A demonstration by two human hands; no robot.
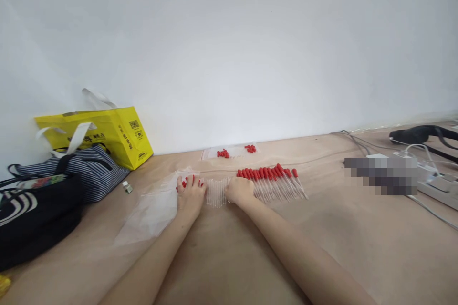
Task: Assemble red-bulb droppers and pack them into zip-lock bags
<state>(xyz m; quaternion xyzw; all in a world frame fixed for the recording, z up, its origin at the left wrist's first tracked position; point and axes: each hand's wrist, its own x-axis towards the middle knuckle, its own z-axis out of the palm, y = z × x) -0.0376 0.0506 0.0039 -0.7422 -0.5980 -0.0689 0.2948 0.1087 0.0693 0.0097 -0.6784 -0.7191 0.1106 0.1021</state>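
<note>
Red rubber dropper bulbs [184,183] lie on a clear plastic bag [150,209]. My left hand [189,195] rests over these bulbs with its fingers spread, touching some of them. To its right is a row of bare clear dropper tubes [216,193]. My right hand [240,189] is closed at the right end of that row; whatever its fingers hold is hidden. Just beyond it, several droppers with red bulbs [272,181] lie side by side, bulbs toward the wall and tips toward me.
Another clear bag [236,151] with red bulbs lies by the wall. At left are a yellow bag [132,138], a striped bag [103,171], a black bag [46,219] and a small bottle [127,187]. A power strip [440,190] and cables sit at right.
</note>
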